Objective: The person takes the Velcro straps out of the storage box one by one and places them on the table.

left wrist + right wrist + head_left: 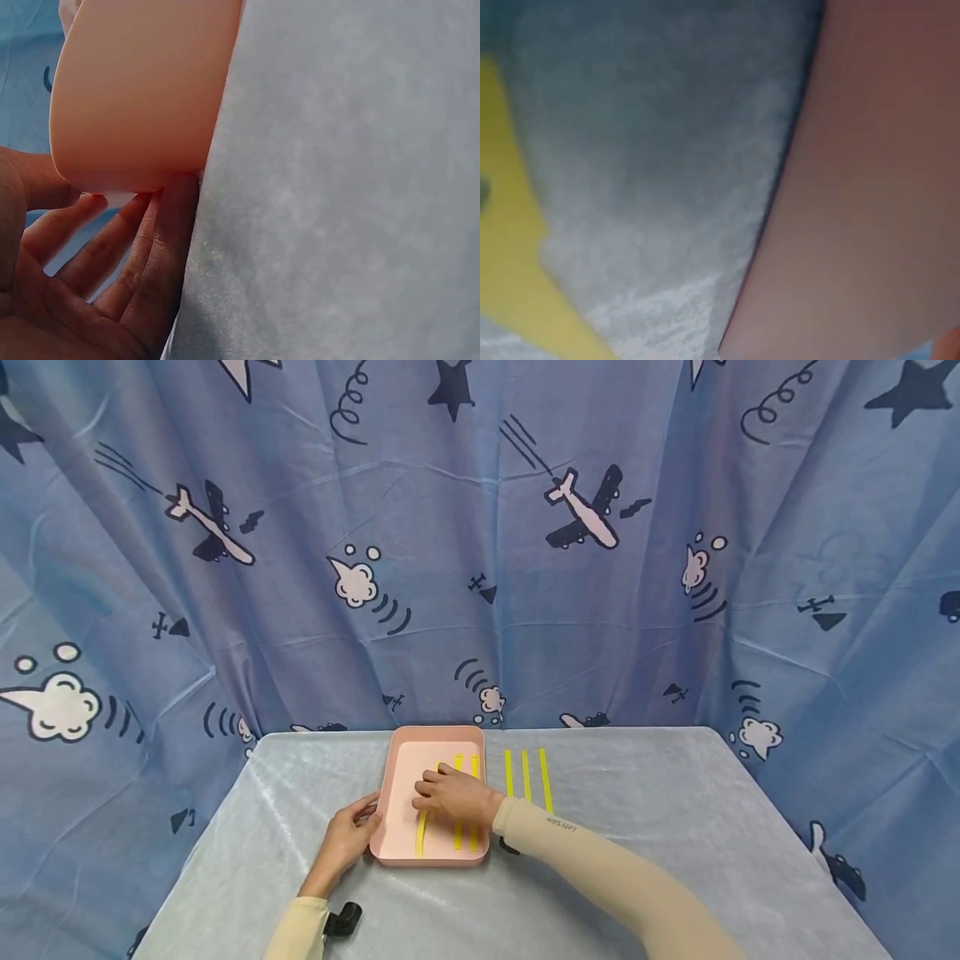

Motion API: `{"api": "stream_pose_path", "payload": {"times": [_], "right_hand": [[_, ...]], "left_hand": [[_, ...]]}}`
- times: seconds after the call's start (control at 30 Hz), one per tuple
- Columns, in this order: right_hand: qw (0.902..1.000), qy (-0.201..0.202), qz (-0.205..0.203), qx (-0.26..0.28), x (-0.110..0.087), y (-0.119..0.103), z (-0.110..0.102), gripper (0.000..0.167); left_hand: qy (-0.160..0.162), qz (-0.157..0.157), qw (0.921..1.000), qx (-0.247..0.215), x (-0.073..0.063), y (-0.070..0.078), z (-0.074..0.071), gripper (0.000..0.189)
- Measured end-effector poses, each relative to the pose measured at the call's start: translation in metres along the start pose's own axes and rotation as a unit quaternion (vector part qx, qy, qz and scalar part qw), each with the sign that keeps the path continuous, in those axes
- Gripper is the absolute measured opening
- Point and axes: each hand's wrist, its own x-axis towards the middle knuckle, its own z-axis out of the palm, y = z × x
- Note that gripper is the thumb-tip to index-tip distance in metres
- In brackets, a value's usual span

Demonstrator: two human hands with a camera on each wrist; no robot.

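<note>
A shallow pink tray (431, 862) lies on the table, with several long yellow strips in it. Over its middle, my right hand (457, 795) has its palm down and its fingers curled at the leftmost yellow strip (420, 839), which slants and bends slightly. That strip's middle is hidden under the hand. Two straighter strips, one of them this yellow strip (458, 837), pass beneath the palm. My left hand (348, 837) touches the tray's left side; in the left wrist view its extended fingers (124, 255) and thumb meet the pink outer wall (142, 97).
Three more yellow strips (526, 775) lie side by side on the grey cloth-covered table (660, 827), right of the tray. Partly behind my right forearm are their near ends. A blue patterned curtain (480, 527) hangs behind the table's far edge.
</note>
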Motion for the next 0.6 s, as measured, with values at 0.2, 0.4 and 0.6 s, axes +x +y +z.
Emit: {"api": "stream_pose_path", "payload": {"times": [0.2, 0.4, 0.6], "right_hand": [[0.9994, -0.017, 0.007, 0.029, 0.0029, -0.0023, 0.003, 0.03], [0.9996, -0.012, 0.001, 0.025, 0.007, -0.002, 0.0013, 0.022], [0.9998, -0.007, -0.009, 0.014, 0.01, -0.0006, 0.0016, 0.021]], "left_hand": [[0.001, 0.003, 1.0, 0.004, -0.0011, -0.0001, -0.0007, 0.043], [0.001, 0.011, 0.9999, 0.002, -0.0003, 0.0003, -0.001, 0.043], [-0.001, 0.003, 1.0, -0.003, 0.001, 0.0008, -0.001, 0.043]]}}
